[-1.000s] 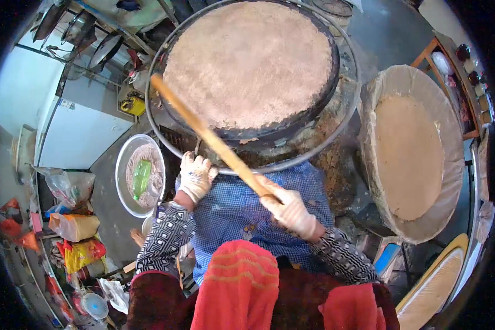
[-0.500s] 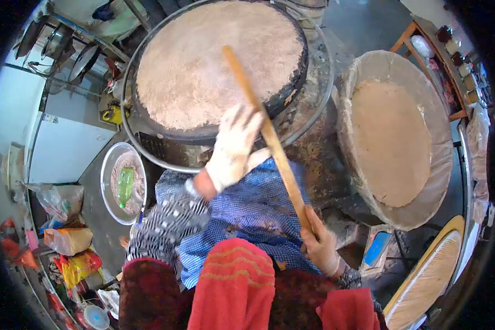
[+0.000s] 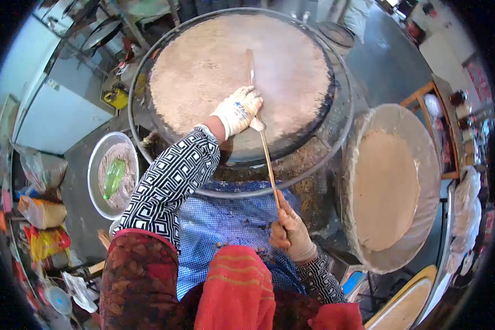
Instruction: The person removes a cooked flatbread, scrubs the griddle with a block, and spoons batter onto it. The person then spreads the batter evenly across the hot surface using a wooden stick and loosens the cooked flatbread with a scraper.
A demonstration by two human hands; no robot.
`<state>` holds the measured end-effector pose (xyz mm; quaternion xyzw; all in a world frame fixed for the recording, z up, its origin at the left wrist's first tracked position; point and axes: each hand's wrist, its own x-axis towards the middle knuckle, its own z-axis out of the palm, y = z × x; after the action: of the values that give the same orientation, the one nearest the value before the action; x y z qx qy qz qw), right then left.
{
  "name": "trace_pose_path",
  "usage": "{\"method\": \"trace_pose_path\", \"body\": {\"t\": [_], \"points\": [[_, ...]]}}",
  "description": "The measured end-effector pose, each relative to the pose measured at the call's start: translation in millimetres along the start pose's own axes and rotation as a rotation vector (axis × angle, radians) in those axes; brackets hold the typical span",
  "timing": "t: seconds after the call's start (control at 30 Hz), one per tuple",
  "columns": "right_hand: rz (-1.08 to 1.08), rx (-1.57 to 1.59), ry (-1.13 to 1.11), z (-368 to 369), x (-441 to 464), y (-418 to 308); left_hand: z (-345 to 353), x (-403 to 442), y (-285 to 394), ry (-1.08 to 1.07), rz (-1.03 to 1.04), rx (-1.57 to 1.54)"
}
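Note:
A round griddle carries a thin, pale brown layer (image 3: 203, 60) that spreads almost to its dark rim. My gloved left hand (image 3: 237, 111) is closed on the middle of a long wooden stick (image 3: 269, 162), over the near part of the layer. The stick's near end is in my right hand (image 3: 292, 228), which wears a glove with bare fingertips showing and is wrapped round it above the blue checked cloth (image 3: 214, 220). The stick's far end reaches over the layer, its broad side turned away so that it looks thin.
A metal ring (image 3: 342, 148) surrounds the griddle. On the right stands a large lined basin (image 3: 432, 220) of brown batter. A metal bowl (image 3: 96, 190) with a green bottle (image 3: 114, 177) is at the left. Bags lie at the far left, and a woven oval board (image 3: 404, 305) is at lower right.
My left hand has moved forward over the griddle and closed on the stick. The stick has turned and reaches farther over the layer. The camera view has shifted.

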<state>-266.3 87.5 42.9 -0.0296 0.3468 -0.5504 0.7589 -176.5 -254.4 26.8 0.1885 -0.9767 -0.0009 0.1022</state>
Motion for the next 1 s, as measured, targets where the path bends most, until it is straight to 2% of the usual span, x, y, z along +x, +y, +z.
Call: {"method": "trace_pose_path", "body": {"t": [0.27,0.47,0.53,0.6,0.63,0.67,0.7,0.73,0.77,0.8,0.83,0.87,0.9,0.93,0.97,1.0], "points": [[0.057,-0.29,0.006,42,55,-25,-18,-66,-69,0.021,-0.194,0.081],[0.054,-0.626,-0.04,67,67,6,-27,-152,-85,0.143,-0.245,0.081],[-0.018,-0.948,0.155,78,62,20,-41,-181,-66,0.097,-0.338,0.059],[0.02,-1.07,0.155,59,53,18,-43,-223,-52,0.325,-0.298,-0.025],[-0.355,-1.333,0.076,39,51,22,-51,-243,-48,0.355,-0.271,-0.128],[-0.737,-1.57,-0.016,19,49,24,-47,-265,-47,0.368,-0.35,-0.09],[-0.747,-1.654,0.093,-2,47,17,-52,-274,-45,0.293,-0.371,-0.008],[-0.654,-1.679,0.178,-17,40,2,-55,-282,-43,0.222,-0.398,0.072],[-0.685,-1.722,0.257,-31,33,-15,-42,-295,-52,0.02,-0.359,0.115],[-0.721,-1.809,0.32,-51,30,-32,-32,-301,-53,0.005,-0.267,0.128],[-0.941,-1.67,0.218,-71,32,-47,-35,-297,-51,-0.087,-0.296,0.091],[-0.993,-1.611,0.317,-62,37,-61,-39,-290,-48,-0.178,-0.32,0.055],[-0.599,-1.832,0.558,-53,11,-80,-36,-288,-43,-0.133,-0.29,0.101],[-0.495,-1.755,0.658,-68,18,-94,-30,-288,-40,-0.149,-0.303,0.137],[-0.6,-1.832,0.703,-52,17,-104,-28,-287,-31,-0.136,-0.322,0.128],[-0.619,-1.878,0.801,-58,23,-118,-28,-282,-19,-0.121,-0.344,0.119]]}}
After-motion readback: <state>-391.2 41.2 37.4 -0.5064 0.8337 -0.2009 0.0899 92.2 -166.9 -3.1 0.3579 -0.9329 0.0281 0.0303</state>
